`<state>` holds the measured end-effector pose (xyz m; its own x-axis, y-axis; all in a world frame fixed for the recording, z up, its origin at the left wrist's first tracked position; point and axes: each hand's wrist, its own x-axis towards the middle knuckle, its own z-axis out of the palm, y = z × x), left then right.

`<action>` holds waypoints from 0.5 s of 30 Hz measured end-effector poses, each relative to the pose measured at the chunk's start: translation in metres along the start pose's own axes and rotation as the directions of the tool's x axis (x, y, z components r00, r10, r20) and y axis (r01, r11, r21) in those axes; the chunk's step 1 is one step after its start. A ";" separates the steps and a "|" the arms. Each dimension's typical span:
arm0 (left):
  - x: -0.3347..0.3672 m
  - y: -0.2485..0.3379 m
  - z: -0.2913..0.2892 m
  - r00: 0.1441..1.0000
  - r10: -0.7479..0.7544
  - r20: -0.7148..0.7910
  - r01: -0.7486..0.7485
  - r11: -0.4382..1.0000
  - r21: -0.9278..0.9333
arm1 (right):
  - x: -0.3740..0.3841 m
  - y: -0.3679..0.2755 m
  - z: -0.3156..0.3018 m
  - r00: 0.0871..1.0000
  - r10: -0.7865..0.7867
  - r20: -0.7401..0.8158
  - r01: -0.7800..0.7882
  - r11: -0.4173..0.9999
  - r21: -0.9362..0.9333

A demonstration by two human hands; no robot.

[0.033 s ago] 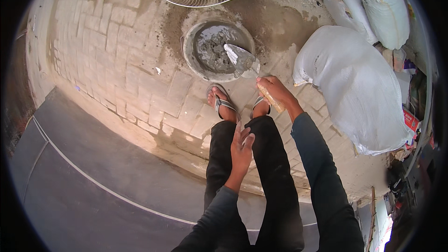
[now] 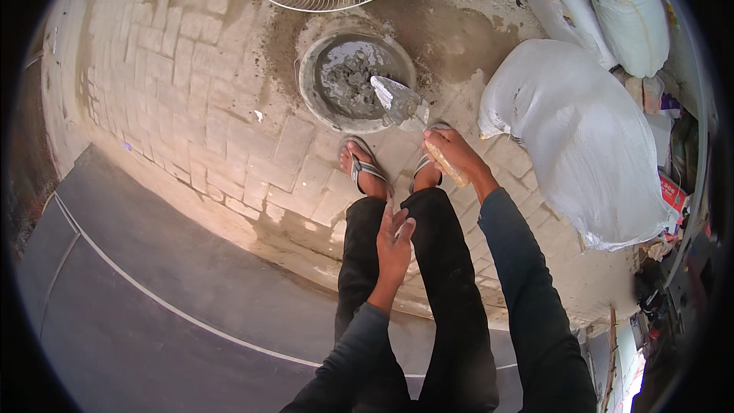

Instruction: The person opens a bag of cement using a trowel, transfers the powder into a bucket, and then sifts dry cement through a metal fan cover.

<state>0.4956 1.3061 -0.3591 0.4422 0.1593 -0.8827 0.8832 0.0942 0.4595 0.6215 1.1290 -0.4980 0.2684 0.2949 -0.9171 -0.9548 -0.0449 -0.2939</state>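
My right hand (image 2: 455, 151) is wrapped round the light wooden handle of a trowel (image 2: 399, 102). The trowel's pointed metal blade, grey with wet smears, reaches over the near right rim of a round pan (image 2: 307, 92). Inside the pan is wet grey mortar (image 2: 350, 80), lumpy in the middle and watery round the sides. My left hand (image 2: 394, 243) hangs above my knees with its fingers stretched out and holds nothing. Both my feet, in strapped sandals (image 2: 367, 164), stand just on the near side of the pan.
A white wire fan guard (image 2: 332, 4) lies beyond the pan. On the right rests a big white sack (image 2: 573, 138), with more sacks (image 2: 631, 19) and litter behind it. Brick paving (image 2: 191, 84) runs left, down to a dark grey surface (image 2: 176, 275) with pale lines.
The trowel and my right hand have shifted very slightly to the right relative to the pan. My left hand stays almost where it was.
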 end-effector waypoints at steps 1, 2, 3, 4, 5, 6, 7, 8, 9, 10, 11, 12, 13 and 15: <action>-0.001 0.001 -0.003 1.000 -0.004 0.003 0.004 1.000 0.030 | -0.009 0.013 -0.007 1.000 -0.016 -0.019 0.015 0.999 -0.032; -0.002 0.001 -0.005 1.000 -0.008 0.013 0.008 0.998 0.062 | -0.020 0.024 -0.015 0.999 -0.031 -0.044 0.028 0.998 -0.063; -0.006 -0.004 -0.010 1.000 -0.003 0.015 0.001 0.997 0.081 | -0.037 0.028 -0.020 0.997 -0.050 -0.063 0.044 0.994 -0.096; -0.010 -0.008 -0.016 1.000 0.005 0.023 -0.008 0.995 0.102 | -0.059 0.034 -0.024 0.995 -0.006 -0.099 -0.005 0.995 -0.104; -0.015 -0.013 -0.019 0.999 0.020 0.026 -0.023 0.993 0.120 | -0.086 0.038 -0.026 0.991 0.033 -0.129 -0.048 0.992 -0.115; -0.020 -0.015 -0.019 0.993 0.106 0.058 -0.114 0.981 0.154 | -0.115 0.041 -0.029 0.984 0.062 -0.168 -0.083 0.989 -0.120; -0.027 -0.001 -0.012 0.986 0.135 0.101 -0.151 0.975 0.164 | -0.145 0.050 -0.034 0.982 0.058 -0.178 -0.077 0.992 -0.102; -0.037 0.017 -0.001 0.975 0.161 0.151 -0.186 0.967 0.173 | -0.177 0.062 -0.039 0.980 0.056 -0.193 -0.072 0.994 -0.079; -0.049 0.036 0.010 0.962 0.180 0.207 -0.219 0.959 0.180 | -0.211 0.075 -0.043 0.981 0.049 -0.187 -0.055 0.998 -0.029; -0.062 0.062 0.026 0.941 0.189 0.281 -0.256 0.940 0.224 | -0.246 0.087 -0.043 0.982 0.043 -0.186 -0.039 0.999 0.023; -0.080 0.095 0.043 0.934 0.168 0.314 -0.256 0.930 0.264 | -0.287 0.087 -0.038 0.976 0.075 -0.203 -0.063 0.996 0.063; -0.090 0.112 0.058 0.911 0.181 0.372 -0.297 0.912 0.284 | -0.326 0.094 -0.036 0.972 0.088 -0.217 -0.064 0.991 0.115; -0.095 0.124 0.073 0.886 0.198 0.419 -0.341 0.890 0.302 | -0.365 0.090 -0.028 0.956 0.090 -0.281 -0.067 0.994 0.091; -0.106 0.142 0.109 0.742 0.404 0.535 -0.624 0.707 0.331 | -0.440 0.103 -0.026 0.938 0.068 -0.341 -0.020 0.989 0.144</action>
<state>0.5914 1.1953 -0.2111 0.7685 -0.3698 -0.5222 0.4006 -0.3584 0.8433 0.4082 0.9703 -0.1318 0.2301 -0.0515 -0.9718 -0.9683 0.0876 -0.2339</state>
